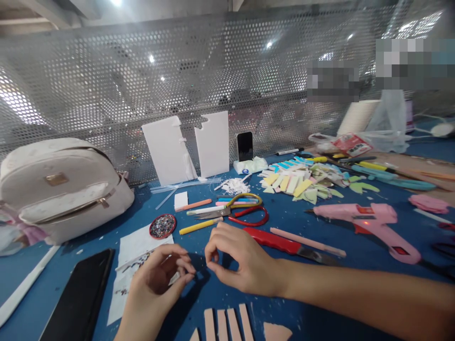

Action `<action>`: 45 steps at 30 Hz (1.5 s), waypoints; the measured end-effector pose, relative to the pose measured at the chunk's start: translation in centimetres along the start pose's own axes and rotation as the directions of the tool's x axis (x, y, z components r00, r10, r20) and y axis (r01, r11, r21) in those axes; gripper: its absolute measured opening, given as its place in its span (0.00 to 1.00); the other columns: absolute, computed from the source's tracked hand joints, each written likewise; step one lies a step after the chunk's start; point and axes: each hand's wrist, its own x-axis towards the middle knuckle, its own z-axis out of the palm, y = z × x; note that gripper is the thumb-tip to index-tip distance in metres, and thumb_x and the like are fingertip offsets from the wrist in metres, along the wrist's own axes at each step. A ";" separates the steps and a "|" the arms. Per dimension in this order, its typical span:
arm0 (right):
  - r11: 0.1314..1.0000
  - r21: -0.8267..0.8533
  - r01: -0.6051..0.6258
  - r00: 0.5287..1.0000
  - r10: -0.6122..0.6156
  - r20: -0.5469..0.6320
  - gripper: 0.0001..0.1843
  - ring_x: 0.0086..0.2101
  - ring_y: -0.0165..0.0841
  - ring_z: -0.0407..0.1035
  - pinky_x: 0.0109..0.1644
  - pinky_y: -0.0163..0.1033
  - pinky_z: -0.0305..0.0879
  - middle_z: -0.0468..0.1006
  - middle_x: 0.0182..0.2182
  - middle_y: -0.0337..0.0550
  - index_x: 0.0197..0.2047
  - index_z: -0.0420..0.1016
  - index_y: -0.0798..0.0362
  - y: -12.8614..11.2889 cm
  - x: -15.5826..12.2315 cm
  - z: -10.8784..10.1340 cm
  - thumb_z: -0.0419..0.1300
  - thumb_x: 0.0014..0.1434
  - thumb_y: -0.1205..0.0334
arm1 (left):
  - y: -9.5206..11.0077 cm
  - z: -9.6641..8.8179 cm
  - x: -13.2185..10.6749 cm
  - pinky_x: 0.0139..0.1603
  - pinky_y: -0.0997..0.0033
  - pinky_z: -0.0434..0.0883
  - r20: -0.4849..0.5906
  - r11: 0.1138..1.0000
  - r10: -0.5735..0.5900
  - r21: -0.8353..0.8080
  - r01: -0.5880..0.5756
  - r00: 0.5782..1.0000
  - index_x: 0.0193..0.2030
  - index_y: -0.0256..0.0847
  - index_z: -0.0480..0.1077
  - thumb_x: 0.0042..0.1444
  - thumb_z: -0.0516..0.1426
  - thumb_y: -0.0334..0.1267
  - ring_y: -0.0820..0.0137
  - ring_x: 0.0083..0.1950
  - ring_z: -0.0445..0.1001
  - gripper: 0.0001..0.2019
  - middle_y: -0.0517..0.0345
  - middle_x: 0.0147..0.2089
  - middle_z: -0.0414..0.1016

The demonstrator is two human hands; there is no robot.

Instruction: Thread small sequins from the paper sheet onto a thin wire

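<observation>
My left hand (156, 277) is curled over the blue table (291, 218), its thumb and fingers pinched on a small white scrap (174, 278). My right hand (238, 258) hovers just to the right of it, thumb and forefinger pinched together; what they hold is too small to name. Several pink foam strips (225, 324) lie at the near edge below both hands. A white paper sheet (133, 265) sprinkled with sequins lies under the left hand, and a round lid of sequins (162, 226) sits above it.
A red utility knife (284, 245), red-handled scissors (245, 213), coloured sticks (199, 226) and a pink glue gun (373, 226) lie beyond my hands. Foam offcuts (298, 182) pile at the back right. A beige backpack (60, 187) and black phone (80, 296) sit left; white boards (192, 147) lean on perforated mesh.
</observation>
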 end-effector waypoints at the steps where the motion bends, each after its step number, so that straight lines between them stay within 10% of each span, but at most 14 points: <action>1: 1.000 -0.001 0.007 1.000 -0.007 -0.002 0.04 0.34 0.33 0.62 0.39 0.38 0.58 0.70 0.29 0.39 0.34 0.65 0.53 0.0 0.0 0.0 0.56 0.60 0.70 | 0.0 0.0 0.0 0.37 0.76 0.73 -0.002 1.000 0.001 -0.001 -0.001 1.000 0.41 0.43 0.72 0.52 0.64 0.29 0.71 0.35 0.76 0.11 0.61 0.34 0.75; 24: 0.979 -0.104 0.178 0.974 -0.160 0.158 0.06 0.35 0.33 0.64 0.40 0.38 0.59 0.73 0.33 0.42 0.39 0.73 0.53 0.3 -0.4 0.2 0.58 0.67 0.61 | 0.7 1.8 -0.5 0.33 0.76 0.72 -0.037 0.998 -0.065 0.013 0.065 0.997 0.38 0.40 0.74 0.45 0.65 0.26 0.73 0.28 0.74 0.13 0.64 0.27 0.74; 33: 0.982 0.160 -0.099 0.986 0.118 -0.114 0.07 0.35 0.32 0.63 0.39 0.37 0.60 0.70 0.33 0.40 0.36 0.68 0.53 0.4 0.0 -0.4 0.55 0.68 0.63 | 1.2 0.4 -1.2 0.36 0.71 0.76 0.100 0.954 -0.014 0.299 -0.016 0.995 0.36 0.45 0.78 0.52 0.63 0.30 0.67 0.32 0.79 0.07 0.56 0.34 0.82; 38: 0.987 0.126 -0.101 0.990 0.112 -0.085 0.06 0.37 0.34 0.63 0.41 0.39 0.61 0.70 0.34 0.42 0.36 0.66 0.53 0.4 0.1 -0.4 0.53 0.68 0.65 | 1.4 0.0 -1.1 0.40 0.67 0.78 0.285 0.902 0.092 0.381 -0.201 0.954 0.35 0.52 0.82 0.56 0.59 0.28 0.62 0.38 0.82 0.13 0.55 0.36 0.85; 45: 0.995 0.047 -0.089 0.996 0.089 0.002 0.06 0.36 0.34 0.64 0.42 0.40 0.60 0.72 0.33 0.40 0.37 0.67 0.52 0.2 0.3 -0.2 0.52 0.63 0.71 | 0.6 -0.6 -0.8 0.42 0.68 0.78 0.231 0.880 0.056 0.449 -0.157 0.971 0.37 0.54 0.82 0.58 0.59 0.30 0.62 0.41 0.81 0.12 0.57 0.38 0.84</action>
